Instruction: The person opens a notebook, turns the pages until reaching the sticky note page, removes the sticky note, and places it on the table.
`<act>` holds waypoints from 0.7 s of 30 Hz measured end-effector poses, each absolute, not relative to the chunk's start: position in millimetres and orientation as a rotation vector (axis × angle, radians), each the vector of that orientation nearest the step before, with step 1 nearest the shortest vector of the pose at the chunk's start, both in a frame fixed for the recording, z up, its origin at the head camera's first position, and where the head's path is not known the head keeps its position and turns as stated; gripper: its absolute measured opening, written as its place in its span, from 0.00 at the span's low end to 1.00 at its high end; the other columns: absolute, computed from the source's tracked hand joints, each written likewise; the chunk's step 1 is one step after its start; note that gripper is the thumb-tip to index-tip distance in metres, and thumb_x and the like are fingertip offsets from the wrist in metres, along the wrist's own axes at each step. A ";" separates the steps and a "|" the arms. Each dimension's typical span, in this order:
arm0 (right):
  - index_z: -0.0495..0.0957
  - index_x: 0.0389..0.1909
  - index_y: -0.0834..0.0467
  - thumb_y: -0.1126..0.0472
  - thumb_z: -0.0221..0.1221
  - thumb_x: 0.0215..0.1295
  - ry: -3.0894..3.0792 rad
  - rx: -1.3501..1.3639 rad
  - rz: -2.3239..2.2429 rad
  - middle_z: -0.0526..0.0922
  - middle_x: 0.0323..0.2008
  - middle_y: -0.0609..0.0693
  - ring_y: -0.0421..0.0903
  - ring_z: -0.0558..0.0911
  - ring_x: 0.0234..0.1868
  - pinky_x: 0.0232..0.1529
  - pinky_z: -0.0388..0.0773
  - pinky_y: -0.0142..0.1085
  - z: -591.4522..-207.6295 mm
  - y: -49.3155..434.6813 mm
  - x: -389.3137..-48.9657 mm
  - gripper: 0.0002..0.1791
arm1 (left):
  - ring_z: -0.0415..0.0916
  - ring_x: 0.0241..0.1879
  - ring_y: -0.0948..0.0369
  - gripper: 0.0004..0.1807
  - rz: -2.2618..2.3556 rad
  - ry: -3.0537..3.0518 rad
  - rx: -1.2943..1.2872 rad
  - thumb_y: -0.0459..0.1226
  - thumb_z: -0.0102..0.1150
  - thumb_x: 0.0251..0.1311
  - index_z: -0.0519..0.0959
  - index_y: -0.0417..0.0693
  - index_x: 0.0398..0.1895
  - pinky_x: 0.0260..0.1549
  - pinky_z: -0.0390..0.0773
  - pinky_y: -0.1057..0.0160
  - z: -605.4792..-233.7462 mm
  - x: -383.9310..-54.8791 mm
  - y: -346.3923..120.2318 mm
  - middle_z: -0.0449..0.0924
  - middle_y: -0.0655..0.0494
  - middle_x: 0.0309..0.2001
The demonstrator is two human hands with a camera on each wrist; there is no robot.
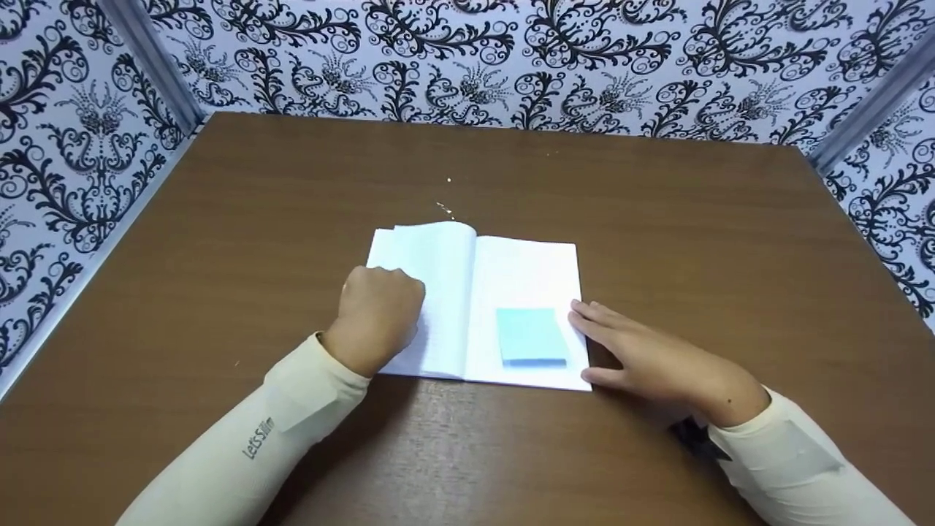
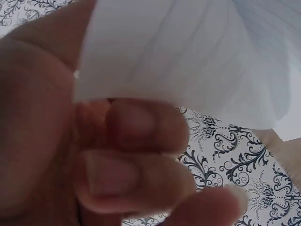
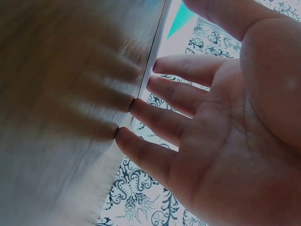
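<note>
A notebook (image 1: pixel 526 270) with white pages lies open on the brown table. A pad of light blue sticky notes (image 1: pixel 532 336) sits on its right-hand page. Over the left-hand side, my left hand (image 1: pixel 383 310) is curled, its knuckles up. In the left wrist view a thin lined page (image 2: pixel 155 56) runs into the grip of that hand, above its bent fingers (image 2: pixel 141 181). My right hand (image 1: pixel 650 354) lies at the notebook's right edge. Its fingers (image 3: pixel 160 120) are extended, with fingertips touching the edge and the tabletop.
The brown table (image 1: pixel 694 219) stretches around the notebook to its far edge. Small pale specks (image 1: pixel 444 209) lie on it beyond the notebook. Panels with a black-and-white floral pattern (image 1: pixel 467 66) stand behind the table and at both sides.
</note>
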State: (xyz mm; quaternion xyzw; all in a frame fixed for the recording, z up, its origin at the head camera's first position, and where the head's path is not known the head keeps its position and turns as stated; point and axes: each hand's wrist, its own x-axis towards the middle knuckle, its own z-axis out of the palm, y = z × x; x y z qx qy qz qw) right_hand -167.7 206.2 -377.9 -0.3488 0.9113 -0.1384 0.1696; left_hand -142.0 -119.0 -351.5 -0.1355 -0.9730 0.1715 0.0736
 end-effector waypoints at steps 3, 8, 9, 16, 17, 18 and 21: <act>0.56 0.76 0.63 0.49 0.60 0.70 2.580 -0.981 -0.396 0.54 0.78 0.60 0.63 0.53 0.78 0.73 0.54 0.59 -377.2 205.9 -167.5 0.42 | 0.47 0.16 0.64 0.19 0.522 -2.843 -0.365 0.28 0.57 0.54 0.75 0.50 0.08 0.12 0.47 0.65 -352.6 -141.8 -117.3 0.60 0.61 0.09; 0.54 0.77 0.62 0.48 0.60 0.69 2.577 -0.948 -0.392 0.53 0.79 0.59 0.62 0.52 0.79 0.73 0.54 0.59 -377.5 205.2 -167.5 0.43 | 0.66 0.12 0.62 0.14 0.409 -2.702 -0.411 0.36 0.63 0.57 0.78 0.47 0.13 0.09 0.63 0.62 -356.9 -142.3 -112.8 0.73 0.55 0.12; 0.54 0.77 0.61 0.48 0.61 0.69 2.576 -0.941 -0.393 0.52 0.79 0.59 0.62 0.52 0.79 0.74 0.54 0.59 -377.8 205.1 -167.6 0.43 | 0.71 0.13 0.59 0.13 0.372 -2.684 -0.428 0.38 0.64 0.57 0.79 0.46 0.16 0.11 0.67 0.60 -358.1 -142.5 -111.4 0.76 0.53 0.14; 0.54 0.77 0.61 0.49 0.61 0.69 2.575 -0.935 -0.392 0.52 0.79 0.58 0.61 0.52 0.79 0.74 0.53 0.58 -378.4 204.7 -168.2 0.43 | 0.80 0.22 0.52 0.19 0.212 -2.701 -0.538 0.50 0.69 0.57 0.84 0.43 0.36 0.17 0.79 0.54 -359.8 -142.7 -97.9 0.84 0.47 0.28; 0.54 0.77 0.62 0.49 0.61 0.69 2.577 -0.936 -0.391 0.52 0.79 0.58 0.61 0.52 0.79 0.74 0.53 0.58 -378.4 204.6 -168.2 0.43 | 0.81 0.23 0.52 0.19 0.202 -2.713 -0.550 0.50 0.69 0.57 0.84 0.43 0.39 0.18 0.80 0.53 -360.0 -142.2 -96.2 0.84 0.47 0.30; 0.54 0.77 0.62 0.49 0.61 0.69 2.578 -0.936 -0.391 0.52 0.79 0.58 0.61 0.51 0.79 0.74 0.53 0.58 -378.4 204.4 -168.3 0.43 | 0.82 0.26 0.51 0.20 0.201 -2.730 -0.560 0.51 0.68 0.57 0.84 0.43 0.41 0.19 0.81 0.53 -360.3 -141.4 -94.6 0.85 0.46 0.32; 0.55 0.76 0.62 0.49 0.61 0.69 2.581 -0.938 -0.388 0.53 0.79 0.58 0.61 0.52 0.79 0.74 0.53 0.58 -378.7 204.0 -167.9 0.42 | 0.83 0.31 0.50 0.22 0.222 -2.756 -0.591 0.53 0.67 0.58 0.84 0.45 0.44 0.21 0.82 0.52 -363.1 -137.9 -91.0 0.85 0.46 0.37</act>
